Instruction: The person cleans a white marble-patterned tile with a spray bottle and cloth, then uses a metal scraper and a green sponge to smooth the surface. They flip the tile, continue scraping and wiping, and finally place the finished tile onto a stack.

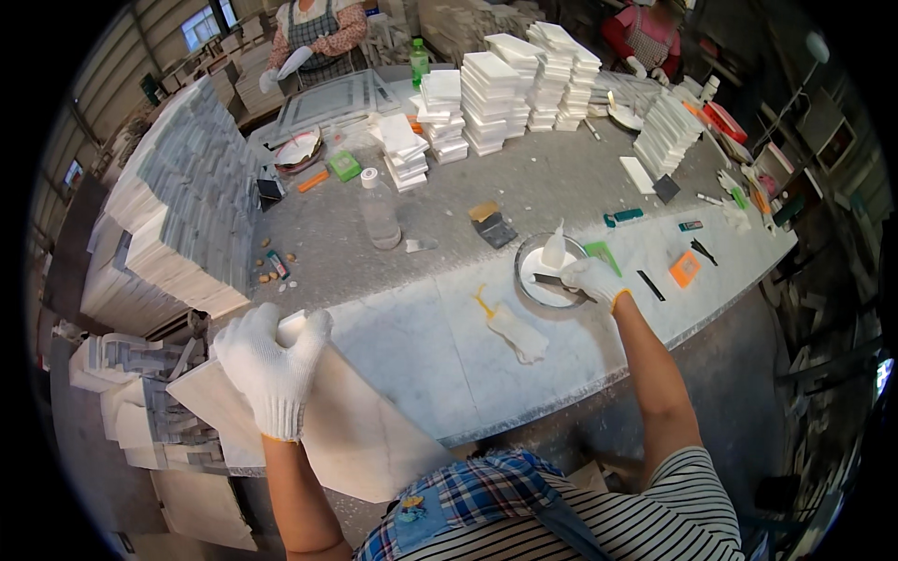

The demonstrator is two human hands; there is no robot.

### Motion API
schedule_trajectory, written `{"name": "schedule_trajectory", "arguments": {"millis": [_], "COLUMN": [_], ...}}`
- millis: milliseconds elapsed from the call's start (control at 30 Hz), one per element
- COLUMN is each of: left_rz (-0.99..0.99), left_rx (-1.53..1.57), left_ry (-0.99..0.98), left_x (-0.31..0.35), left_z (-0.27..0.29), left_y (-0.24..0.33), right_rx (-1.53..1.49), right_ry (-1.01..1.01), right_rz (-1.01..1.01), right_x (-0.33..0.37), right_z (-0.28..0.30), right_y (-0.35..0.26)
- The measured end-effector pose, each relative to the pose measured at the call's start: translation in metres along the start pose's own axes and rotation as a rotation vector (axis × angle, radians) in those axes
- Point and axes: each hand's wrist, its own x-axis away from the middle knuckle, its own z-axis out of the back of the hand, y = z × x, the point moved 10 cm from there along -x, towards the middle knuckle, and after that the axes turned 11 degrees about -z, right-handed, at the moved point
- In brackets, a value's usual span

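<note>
My left hand (pixel 269 369), in a white knit glove, grips the upper edge of a pale stone slab (pixel 365 430) that tilts against the front of the bench near my body. My right hand (pixel 596 280), gloved as well, is closed on a flat dark-bladed scraper (pixel 552 280). The scraper's blade reaches into a round metal bowl (pixel 518 276) containing white paste. Inside the bowl stands a small white squeeze bottle (pixel 555 251) with a pointed nozzle. Between my hands lies a crumpled whitish thing (pixel 516 335) with a yellow end, whose kind I cannot make out.
Tall tile stacks (pixel 192 206) wall off the left side; more white tile stacks (pixel 488 103) stand farther back. A clear bottle (pixel 379 213) stands mid-bench. An orange square (pixel 685 269) and a thin black strip (pixel 650 285) lie at right. Two people work across the bench.
</note>
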Motion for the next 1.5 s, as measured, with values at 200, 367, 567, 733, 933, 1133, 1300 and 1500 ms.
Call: {"name": "schedule_trajectory", "arguments": {"millis": [200, 367, 567, 733, 933, 1133, 1300, 1500], "left_rz": [0.007, -0.014, 0.055, 0.05, 0.029, 0.006, 0.022, 0.024], "left_rx": [-0.035, -0.041, -0.042, -0.051, -0.057, -0.053, -0.059, -0.062], "left_ry": [0.021, 0.023, 0.002, 0.008, 0.091, 0.162, 0.12, 0.117], "left_x": [0.005, 0.0, 0.004, 0.002, 0.003, 0.009, 0.011, 0.011], "left_z": [0.003, 0.003, 0.013, 0.017, 0.026, 0.026, 0.026, 0.025], "left_y": [-0.001, 0.006, -0.003, -0.001, 0.001, -0.001, -0.002, -0.001], "right_rx": [-0.144, -0.201, -0.308, -0.268, -0.255, -0.155, -0.059, -0.059], "right_ry": [-0.015, 0.034, -0.262, -0.394, -0.541, -0.534, -0.488, -0.467], "right_rz": [-0.037, 0.311, 0.294, 0.375, 0.431, 0.486, 0.562, 0.652], "right_x": [0.017, 0.054, 0.14, 0.185, 0.216, 0.23, 0.243, 0.244], "right_z": [0.011, 0.015, -0.035, -0.076, -0.111, -0.118, -0.117, -0.114], "right_y": [-0.022, -0.082, -0.219, -0.298, -0.348, -0.364, -0.373, -0.373]}}
